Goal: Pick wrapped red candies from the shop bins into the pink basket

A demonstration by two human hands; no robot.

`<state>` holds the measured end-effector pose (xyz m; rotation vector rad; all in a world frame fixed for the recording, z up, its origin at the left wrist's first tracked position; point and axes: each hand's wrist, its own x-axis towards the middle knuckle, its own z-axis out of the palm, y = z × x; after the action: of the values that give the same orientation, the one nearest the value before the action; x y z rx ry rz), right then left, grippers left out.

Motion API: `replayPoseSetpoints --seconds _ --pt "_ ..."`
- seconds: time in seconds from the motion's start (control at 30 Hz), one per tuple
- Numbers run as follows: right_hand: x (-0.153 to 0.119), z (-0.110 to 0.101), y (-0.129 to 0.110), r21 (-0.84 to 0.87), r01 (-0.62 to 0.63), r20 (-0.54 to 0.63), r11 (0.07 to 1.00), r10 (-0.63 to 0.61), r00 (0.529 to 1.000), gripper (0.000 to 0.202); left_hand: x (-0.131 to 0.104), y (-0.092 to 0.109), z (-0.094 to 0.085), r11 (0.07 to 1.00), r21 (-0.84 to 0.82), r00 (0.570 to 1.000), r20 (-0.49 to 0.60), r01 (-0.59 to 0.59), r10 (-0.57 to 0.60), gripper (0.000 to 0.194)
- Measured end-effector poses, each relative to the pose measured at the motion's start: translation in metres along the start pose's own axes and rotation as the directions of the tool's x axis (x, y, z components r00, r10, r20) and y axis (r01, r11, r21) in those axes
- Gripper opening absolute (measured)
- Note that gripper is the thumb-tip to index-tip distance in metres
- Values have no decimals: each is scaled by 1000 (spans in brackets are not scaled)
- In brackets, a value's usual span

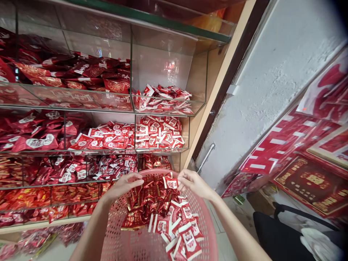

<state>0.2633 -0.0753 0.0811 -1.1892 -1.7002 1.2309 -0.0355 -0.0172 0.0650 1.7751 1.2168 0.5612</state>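
A pink perforated basket point(116, 232) holds small red packets with white ends point(190, 241) on its right side and darker red-and-gold packets point(152, 195) toward the back and left. Over the basket's right back part, my right hand point(190, 181) pinches one red-and-white packet point(171, 182) by its right edge. My left hand point(125, 185) is at the left back rim, its fingers bent near the dark packets; whether its fingertips touch one is too small to tell.
Glass-fronted shelves point(108, 108) filled with red packets stand ahead and left. At right are a grey wall point(261, 72), hanging red packages point(272, 145), a red-and-gold box point(312, 183) and a black chair point(277, 232). The bottom shelf edge point(40, 224) lies left of the basket.
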Motion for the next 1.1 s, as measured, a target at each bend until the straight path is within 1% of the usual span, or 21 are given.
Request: replayPoseSetpoints --seconds 0.13,0.23,0.3,0.37,0.4,0.47,0.5,0.53,0.6,0.67,0.73,0.83,0.9,0.97,1.1 --pt "-19 -20 9 -55 -83 52 995 86 995 30 -1 4 1 1000 -12 1000 -9 -3 3 35" --pt "-28 -30 11 -136 -107 86 985 120 989 28 -1 4 2 1000 -20 998 -56 -14 13 37" --pt "-30 -33 13 -160 -123 115 979 142 983 27 3 -1 5 1000 12 991 -131 -23 25 40" --pt "-29 -36 15 -149 -165 156 975 188 970 28 10 -10 9 996 80 968 -250 35 -14 42" --pt "-27 -37 17 -138 -196 189 971 220 957 29 14 -14 12 986 122 940 -335 112 -65 43" --pt "-22 -38 21 -120 -265 282 957 289 915 30 22 -23 16 919 259 885 -435 299 -165 41" --pt "-19 -38 24 -121 -297 331 947 320 888 30 25 -26 17 871 316 863 -462 376 -205 40" --pt "-16 -37 26 -131 -323 372 937 348 860 30 28 -28 19 839 365 862 -458 403 -215 40" --pt "-12 -35 28 -186 -365 422 912 409 809 29 29 -29 22 796 444 874 -440 412 -208 40" --pt "-9 -30 28 -271 -393 425 879 476 770 26 28 -28 23 756 510 886 -420 411 -198 42" --pt "-7 -24 28 -372 -412 403 832 545 735 19 27 -26 25 710 568 891 -411 415 -192 45" --pt "-3 -14 29 -550 -418 312 723 642 701 7 25 -25 26 678 611 898 -401 408 -179 47" --pt "-1 -8 31 -660 -385 237 645 666 708 11 25 -26 27 679 610 898 -402 409 -179 47" --pt "0 -3 33 -730 -336 189 596 648 738 13 25 -27 27 679 607 895 -407 414 -182 48" --pt "-1 3 35 -774 -259 174 577 588 790 19 26 -28 28 674 609 892 -416 417 -176 49"
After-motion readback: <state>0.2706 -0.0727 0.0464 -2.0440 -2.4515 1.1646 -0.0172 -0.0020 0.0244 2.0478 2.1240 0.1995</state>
